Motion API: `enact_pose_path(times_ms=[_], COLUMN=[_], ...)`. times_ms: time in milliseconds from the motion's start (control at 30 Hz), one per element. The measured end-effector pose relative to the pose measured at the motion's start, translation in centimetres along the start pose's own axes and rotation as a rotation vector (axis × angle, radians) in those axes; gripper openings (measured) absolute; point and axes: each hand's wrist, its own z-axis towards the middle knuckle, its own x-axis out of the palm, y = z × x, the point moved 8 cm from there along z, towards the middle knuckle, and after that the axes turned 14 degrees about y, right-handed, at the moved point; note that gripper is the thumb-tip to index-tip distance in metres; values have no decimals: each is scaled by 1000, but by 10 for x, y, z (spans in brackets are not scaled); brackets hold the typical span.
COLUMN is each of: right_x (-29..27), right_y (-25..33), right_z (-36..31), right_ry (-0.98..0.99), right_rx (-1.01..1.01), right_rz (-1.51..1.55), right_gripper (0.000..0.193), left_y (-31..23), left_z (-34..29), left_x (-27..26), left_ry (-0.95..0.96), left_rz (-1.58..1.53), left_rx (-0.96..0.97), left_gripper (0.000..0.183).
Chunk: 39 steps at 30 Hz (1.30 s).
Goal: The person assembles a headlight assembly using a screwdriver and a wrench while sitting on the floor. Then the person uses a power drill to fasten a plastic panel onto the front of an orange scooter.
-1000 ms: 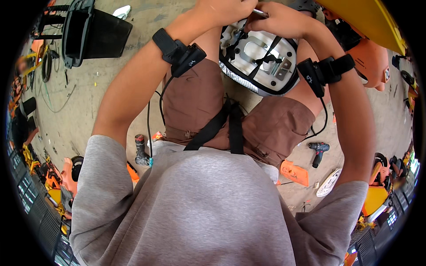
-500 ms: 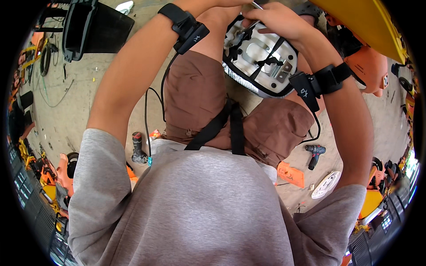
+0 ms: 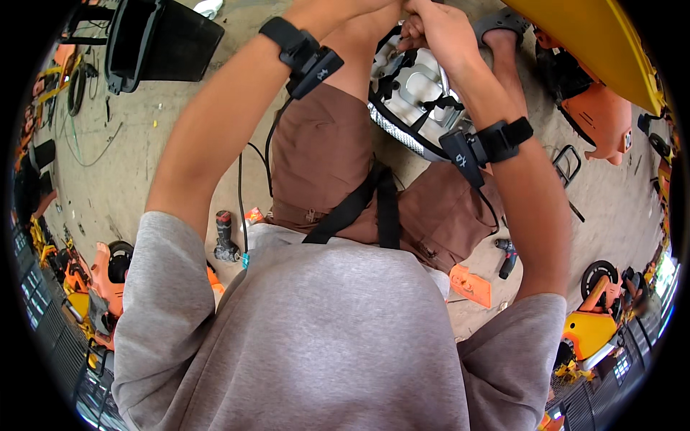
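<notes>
Between my legs lies a silver metal panel (image 3: 418,87) with a black rim, a shiny textured side and black straps tied across it; it looks like the underside of a seat. Over its far end my right hand (image 3: 440,34) is closed, fingers curled. A slim silver metal rod (image 3: 445,80), probably a tool handle, runs from under that hand toward the wrist. At the top edge my left hand (image 3: 385,4) meets the right one. Its fingers are cut off by the picture's edge, so what they hold is hidden. Both wrists carry black strapped devices.
A black bin-like container (image 3: 180,43) stands at the far left. Beside my left hip lies a red-and-black power tool (image 3: 225,233); a cordless drill (image 3: 507,257) and an orange plate (image 3: 471,286) are at right. Yellow bodywork (image 3: 596,43) and an orange shell (image 3: 595,118) crowd the far right.
My right forearm has swung inward to the left, now covering more of the panel. The silver rod, earlier pointing up past the fingers, now shows below the right hand.
</notes>
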Motion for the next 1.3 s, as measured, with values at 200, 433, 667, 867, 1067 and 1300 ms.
enact_pose_path(times_ms=[200,433,667,867,1067,1300], right_x=[-10,15,19,-6,47,53], right_y=[-19,-8,16,58,111,89], right_z=[-14,-24,-43,-59,-81,-43], right_ry=[-169,-287,-282,-460,-72,361], right_rx=[-79,-173,-170,-465,-903,-815], right_rz=[73,283,113,-421,-1505,-1897], right_gripper=[32,35,39,28,32,10], left_y=[-7,-39,-56,-29,-8,-16], left_z=[-23,-57,-68,-73,-72,-78], left_x=[22,31,22,42,35,77], left_ry=[153,409,386,427,473,706], left_rz=[-309,68,-207,-289,-116,-200], left_rx=[-100,176,221,-67,-275,-436], left_gripper=[63,120,105,62,59,75])
